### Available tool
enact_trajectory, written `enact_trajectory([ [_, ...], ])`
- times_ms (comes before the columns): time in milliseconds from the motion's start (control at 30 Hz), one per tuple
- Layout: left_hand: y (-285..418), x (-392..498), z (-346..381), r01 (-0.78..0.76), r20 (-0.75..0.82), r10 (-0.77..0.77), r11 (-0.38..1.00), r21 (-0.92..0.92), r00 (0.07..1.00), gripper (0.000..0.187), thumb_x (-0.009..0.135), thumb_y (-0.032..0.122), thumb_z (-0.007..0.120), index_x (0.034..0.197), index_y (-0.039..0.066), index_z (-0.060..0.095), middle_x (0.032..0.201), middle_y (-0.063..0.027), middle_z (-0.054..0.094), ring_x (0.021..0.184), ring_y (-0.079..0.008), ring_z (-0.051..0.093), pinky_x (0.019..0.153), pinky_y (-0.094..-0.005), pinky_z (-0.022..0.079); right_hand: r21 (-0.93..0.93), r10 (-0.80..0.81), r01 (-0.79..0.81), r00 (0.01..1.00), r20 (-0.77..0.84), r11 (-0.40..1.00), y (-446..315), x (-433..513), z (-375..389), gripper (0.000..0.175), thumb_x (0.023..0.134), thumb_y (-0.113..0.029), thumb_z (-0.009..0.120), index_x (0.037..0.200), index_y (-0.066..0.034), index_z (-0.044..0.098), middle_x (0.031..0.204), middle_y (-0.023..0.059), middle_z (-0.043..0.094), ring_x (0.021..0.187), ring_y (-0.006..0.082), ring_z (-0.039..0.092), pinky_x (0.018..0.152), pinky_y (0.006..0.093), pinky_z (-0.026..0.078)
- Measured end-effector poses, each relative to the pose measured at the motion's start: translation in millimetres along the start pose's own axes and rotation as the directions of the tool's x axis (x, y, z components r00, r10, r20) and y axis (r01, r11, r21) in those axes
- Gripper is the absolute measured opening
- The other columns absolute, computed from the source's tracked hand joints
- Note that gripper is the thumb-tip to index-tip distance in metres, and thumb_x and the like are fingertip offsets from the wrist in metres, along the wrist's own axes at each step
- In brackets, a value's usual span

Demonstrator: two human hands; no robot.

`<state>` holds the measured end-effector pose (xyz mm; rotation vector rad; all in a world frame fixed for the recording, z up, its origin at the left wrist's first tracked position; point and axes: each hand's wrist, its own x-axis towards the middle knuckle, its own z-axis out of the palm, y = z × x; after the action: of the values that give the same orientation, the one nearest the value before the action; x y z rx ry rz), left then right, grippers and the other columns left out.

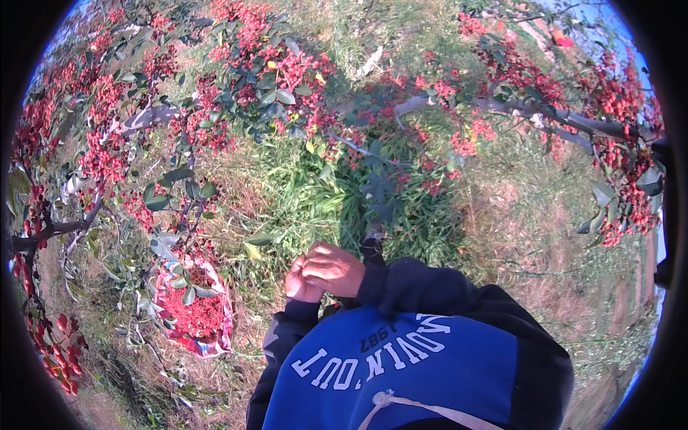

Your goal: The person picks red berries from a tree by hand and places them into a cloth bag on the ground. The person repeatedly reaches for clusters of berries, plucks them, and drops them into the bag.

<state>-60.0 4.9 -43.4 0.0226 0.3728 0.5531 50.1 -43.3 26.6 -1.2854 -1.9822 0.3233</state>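
Observation:
Close in front of my chest, my left hand (302, 286) and my right hand (337, 270) are pressed together. The right one lies over the left with its fingers curled. Whatever may be between the palms is hidden. Both hands are apart from the branches. Beyond them, clusters of small red berries (295, 70), which look like Sichuan pepper, hang among green leaves. To the left, a red patterned bag (227, 322) stands on the grass, its mouth wide and red berries (193, 312) heaped inside.
A thick grey branch (150, 117) crosses at the left, and another branch (580, 122) runs across the right. Leafy twigs (188, 279) hang partly over the bag. Dry and green grass (301, 199) covers the ground. A berry cluster (62, 349) hangs at the lower left.

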Motion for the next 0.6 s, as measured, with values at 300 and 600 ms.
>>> enact_trajectory([
  [300,79.0,-52.0,-76.7,-0.487,-0.322,0.377,0.77,-0.411,0.868,0.029,0.074,0.003,0.045,0.1,-0.009,0.045,0.103,-0.0201,0.049,0.1,-0.0293,0.045,0.087,-0.0403,0.037,0.066,0.187,-0.175,0.929,-0.32,0.982,12.1,-38.8,-60.4,0.013,0.071,-0.003,0.052,0.083,-0.0005,0.053,0.085,0.0117,0.054,0.075,0.0249,0.051,0.064,0.0311,0.041],
  [600,147.2,-113.1,-119.4,-0.791,-0.466,0.649,0.566,-0.232,0.601,0.073,0.067,0.031,0.057,0.12,-0.004,0.021,0.123,-0.0191,0.029,0.115,-0.029,0.029,0.095,-0.0417,0.025,0.352,0.579,-0.493,0.45,-0.68,0.796,92.3,-73.0,-91.2,0.028,0.072,-0.007,0.055,0.098,-0.0002,0.048,0.092,0.0073,0.048,0.082,0.0146,0.05,0.064,0.0237,0.043],
])
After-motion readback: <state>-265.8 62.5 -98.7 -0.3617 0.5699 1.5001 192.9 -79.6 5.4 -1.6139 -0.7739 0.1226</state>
